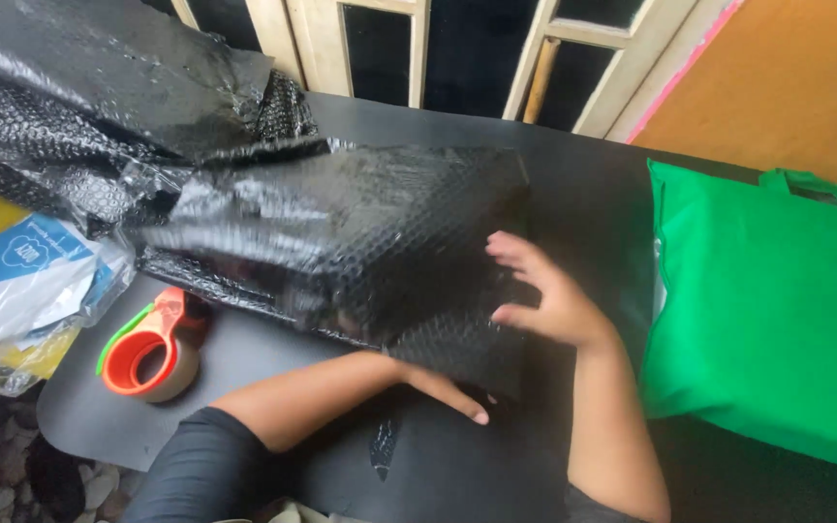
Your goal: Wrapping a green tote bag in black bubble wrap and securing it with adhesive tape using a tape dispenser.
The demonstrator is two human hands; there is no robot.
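A box-shaped parcel wrapped in black bubble wrap [360,242] lies on the dark table [583,184]. My right hand [540,291] rests flat on the parcel's right end, fingers spread over the wrap. My left hand [443,387] reaches under the parcel's near edge, partly hidden by the wrap; only some fingers show beneath the loose flap. A loose sheet of the black bubble wrap [79,107] trails away to the upper left, blurred where it meets the parcel.
An orange and green tape dispenser [147,349] lies left of the parcel. A clear bag with blue and white papers [36,276] sits on something yellow at far left. A green fabric bag [767,310] fills the right. Wooden window frames [418,48] stand behind the table.
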